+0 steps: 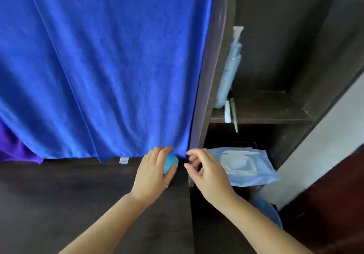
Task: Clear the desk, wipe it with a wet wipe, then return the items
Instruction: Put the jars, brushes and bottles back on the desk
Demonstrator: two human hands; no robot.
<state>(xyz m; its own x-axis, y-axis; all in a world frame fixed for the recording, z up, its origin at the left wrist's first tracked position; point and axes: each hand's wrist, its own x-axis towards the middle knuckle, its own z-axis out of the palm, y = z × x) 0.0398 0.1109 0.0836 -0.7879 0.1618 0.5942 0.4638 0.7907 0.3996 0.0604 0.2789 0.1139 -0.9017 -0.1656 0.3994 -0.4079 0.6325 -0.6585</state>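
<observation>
**A small, smooth, rounded thing in my left hand**

My left hand (155, 172) wraps the small turquoise object (170, 163) at the desk's (59, 204) back right corner, fingers curled over its top, thumb beneath. It looks light, hard and slick, so I judge a full-palm hold safest. My right hand (204, 172) hovers just beside it, fingers half open, holding nothing; the wet wipe pack (254, 169) lies just beyond that hand.

Left hand (152, 175) grips a blue ball (171, 162) on the desk (69, 204). At its 3 o'clock, right hand (206, 172) hovers, fingers loosely curled, beside the wipes pack (254, 167).
</observation>
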